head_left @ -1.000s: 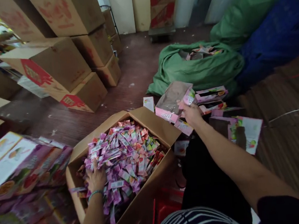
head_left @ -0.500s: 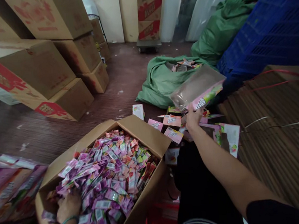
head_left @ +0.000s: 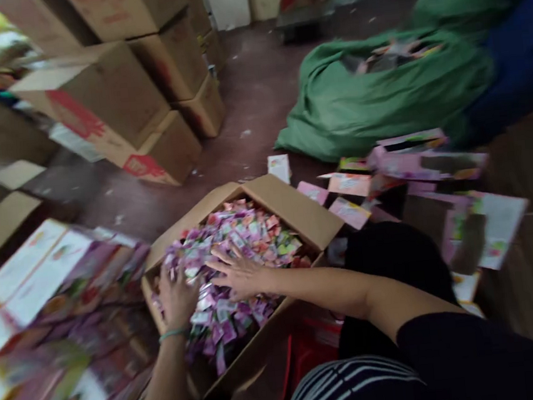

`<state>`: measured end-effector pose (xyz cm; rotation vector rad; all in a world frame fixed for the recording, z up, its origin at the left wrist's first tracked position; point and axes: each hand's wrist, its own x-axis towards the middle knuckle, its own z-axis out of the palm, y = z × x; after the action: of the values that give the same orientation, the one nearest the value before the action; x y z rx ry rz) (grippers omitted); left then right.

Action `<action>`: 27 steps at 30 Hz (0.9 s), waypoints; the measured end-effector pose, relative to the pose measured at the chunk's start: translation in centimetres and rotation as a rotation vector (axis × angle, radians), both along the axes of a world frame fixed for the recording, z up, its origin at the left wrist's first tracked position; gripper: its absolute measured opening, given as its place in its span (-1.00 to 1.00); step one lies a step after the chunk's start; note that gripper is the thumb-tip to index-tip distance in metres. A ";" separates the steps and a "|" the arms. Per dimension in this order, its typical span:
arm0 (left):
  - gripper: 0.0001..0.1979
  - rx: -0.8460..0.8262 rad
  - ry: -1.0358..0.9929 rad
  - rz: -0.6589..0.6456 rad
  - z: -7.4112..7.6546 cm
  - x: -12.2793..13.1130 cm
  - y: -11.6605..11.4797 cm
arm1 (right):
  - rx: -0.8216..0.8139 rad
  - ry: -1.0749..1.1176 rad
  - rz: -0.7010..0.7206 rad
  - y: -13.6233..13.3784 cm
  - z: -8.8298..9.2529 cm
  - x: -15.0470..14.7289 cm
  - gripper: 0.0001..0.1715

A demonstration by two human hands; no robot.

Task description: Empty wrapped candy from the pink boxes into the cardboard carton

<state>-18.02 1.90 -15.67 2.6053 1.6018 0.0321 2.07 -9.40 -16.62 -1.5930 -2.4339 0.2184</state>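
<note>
An open cardboard box stands in front of me, filled with small purple, pink and green packets. On the packets at the box's left side lies my left hand, a teal band round its wrist, fingers apart. My right hand is spread over the middle of the heap, its palm down and touching the packets. Neither hand is closed round anything.
Opened printed cartons lie on the floor to the right, before a green sack. Large cardboard boxes are stacked at the back left. Bundled printed cartons stand at the left, and something red sits near my lap.
My right hand has let go of the clear-windowed carton and moved left onto the packets. My left hand has moved forward over the heap. The view has turned and tilted down.
</note>
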 end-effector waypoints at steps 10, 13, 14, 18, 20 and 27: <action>-0.24 -0.233 0.260 0.134 -5.3 -1.5 -0.7 | -0.293 -0.115 -0.208 0.1 -5.2 4.6 -0.37; -0.16 -0.227 0.279 0.132 -7.4 -2.4 -3.5 | -0.321 -0.123 -0.265 -2.1 -5.9 6.6 -0.42; -0.16 -0.224 0.278 0.131 -8.2 -2.7 -4.7 | -0.330 -0.130 -0.285 -2.7 -6.3 6.8 -0.42; -0.10 -0.220 0.235 0.152 -11.2 -3.2 -9.2 | -0.339 -0.172 -0.346 -4.4 -7.9 6.6 -0.40; -0.12 -0.231 0.195 0.213 -11.9 -2.8 -10.3 | -0.342 -0.195 -0.339 -5.1 -8.7 6.1 -0.44; 0.25 -0.539 0.113 0.266 -11.5 -0.3 -9.9 | -0.248 -0.384 -0.334 -6.6 -11.8 5.7 -0.53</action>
<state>-18.35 -7.97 -27.19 2.0104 1.6887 -0.4689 7.74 -15.99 -28.44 -2.3084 -2.4205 0.1743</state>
